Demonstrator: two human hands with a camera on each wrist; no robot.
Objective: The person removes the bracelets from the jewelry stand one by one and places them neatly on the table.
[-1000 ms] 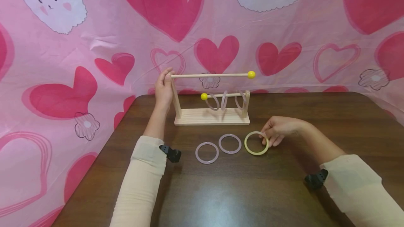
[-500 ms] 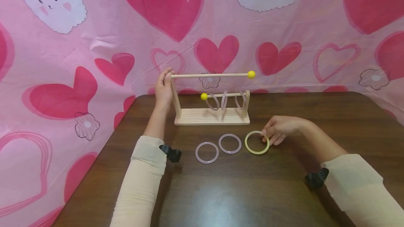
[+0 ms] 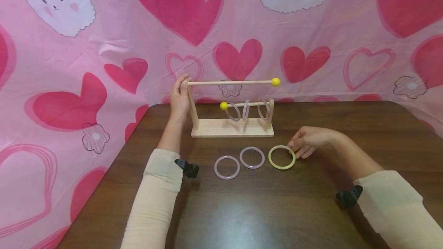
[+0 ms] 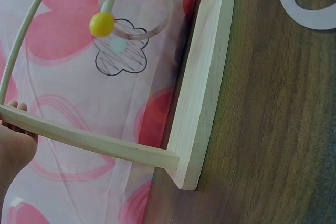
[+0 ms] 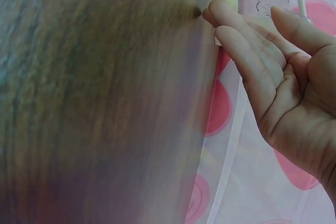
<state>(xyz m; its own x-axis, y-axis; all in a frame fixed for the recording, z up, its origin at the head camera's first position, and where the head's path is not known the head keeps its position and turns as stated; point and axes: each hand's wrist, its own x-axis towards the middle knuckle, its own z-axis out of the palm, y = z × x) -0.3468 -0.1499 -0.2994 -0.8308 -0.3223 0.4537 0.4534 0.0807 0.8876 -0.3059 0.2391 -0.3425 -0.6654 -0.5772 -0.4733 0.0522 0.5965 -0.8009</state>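
Observation:
In the head view my left hand (image 3: 180,97) grips the top of the left post of a wooden ring stand (image 3: 232,128). The left wrist view shows its fingers behind the post's end. Three pale purple rings, one of them the middle ring (image 3: 245,110), hang on the stand's lower rod. My right hand (image 3: 309,142) is low over the table, fingertips at the right edge of a yellow-green ring (image 3: 282,168) that lies flat. In the right wrist view its fingers look loosely extended, with no ring visible between thumb and fingers.
Two pale purple rings, the left ring (image 3: 227,178) and the middle ring (image 3: 252,167), lie flat in front of the stand. The upper rod (image 3: 232,82) carries no ring and ends in a yellow ball (image 3: 275,82). A pink heart-print sheet (image 3: 332,22) hangs behind the brown table (image 3: 294,214).
The yellow-green ring rose slightly with my right fingers at it, then settled flat. Those fingers have slid back from inside it to its edge. My left hand and the stand have not moved.

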